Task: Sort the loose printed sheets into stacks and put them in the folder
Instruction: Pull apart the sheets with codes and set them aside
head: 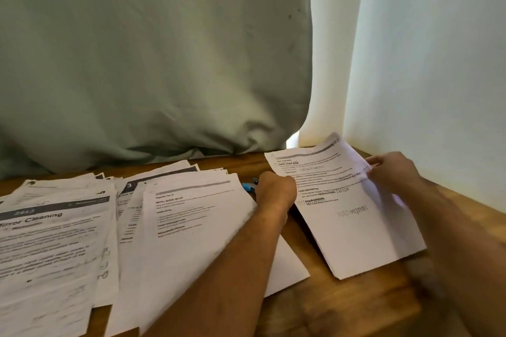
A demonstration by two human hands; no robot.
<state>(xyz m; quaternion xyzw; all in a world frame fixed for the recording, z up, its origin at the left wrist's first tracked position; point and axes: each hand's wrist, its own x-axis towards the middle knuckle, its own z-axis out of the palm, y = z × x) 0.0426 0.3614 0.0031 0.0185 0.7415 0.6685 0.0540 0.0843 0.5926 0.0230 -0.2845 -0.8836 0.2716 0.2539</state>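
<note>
My right hand (390,172) pinches the upper right corner of a small stack of white printed sheets (347,208), which is lifted and curling at the far right of the brown wooden table (342,306). My left hand (275,191) is curled at that stack's left edge; whether it grips I cannot tell. A thin corner pinch could let lower pages slide out. My left forearm rests on the loose white sheets (191,227) fanned at left and could drag them. I see no folder.
</note>
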